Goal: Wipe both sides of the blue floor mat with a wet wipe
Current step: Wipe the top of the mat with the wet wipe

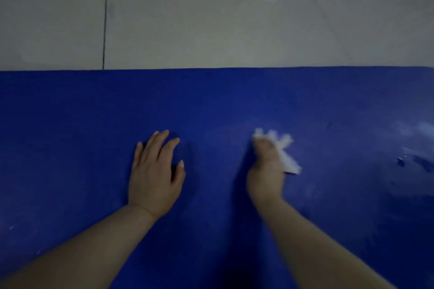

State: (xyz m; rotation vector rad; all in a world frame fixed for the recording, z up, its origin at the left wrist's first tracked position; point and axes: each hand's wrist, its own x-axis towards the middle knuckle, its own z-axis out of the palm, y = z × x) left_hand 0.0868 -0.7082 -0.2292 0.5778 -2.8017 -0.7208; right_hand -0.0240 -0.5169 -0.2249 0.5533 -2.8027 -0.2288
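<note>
Gripping wet wipe (pixel 287 159) mid-mat (pixel 211 101), right hand (pixel 266 171)

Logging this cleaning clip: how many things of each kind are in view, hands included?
Hands: 2, left hand flat on the mat, right hand gripping the wipe
Blue floor mat: 1
White wet wipe: 1
Total: 4
</note>
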